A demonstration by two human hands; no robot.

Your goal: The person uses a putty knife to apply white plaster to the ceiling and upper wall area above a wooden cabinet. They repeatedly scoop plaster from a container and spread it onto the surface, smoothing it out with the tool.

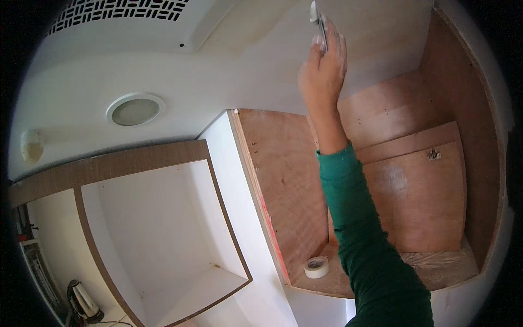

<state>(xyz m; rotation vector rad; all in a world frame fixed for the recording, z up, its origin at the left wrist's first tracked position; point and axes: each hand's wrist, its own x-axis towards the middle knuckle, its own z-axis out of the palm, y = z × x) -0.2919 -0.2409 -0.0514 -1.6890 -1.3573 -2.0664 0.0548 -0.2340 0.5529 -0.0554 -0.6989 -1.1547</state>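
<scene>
Overhead, my right hand (322, 71) reaches up in a green sleeve, with its fingers wrapped round a thin flat tool. The tool looks like a putty knife (322, 34), seen nearly edge-on, and white paste (313, 12) clings to its upper end. White smears also mark my fingers. Close beyond the hand is the white ceiling (272, 71), which has yellowish patches (376, 32). Whether the blade touches it I cannot tell. My left hand is out of view.
An open wooden cabinet (283, 174) holds a roll of tape (316, 267) and loose panels (414, 201), one with a metal hinge (434, 155). At left are a brown-framed white cabinet (229, 229), a kettle (84, 302), a round ceiling lamp (135, 110) and a vent grille (120, 12).
</scene>
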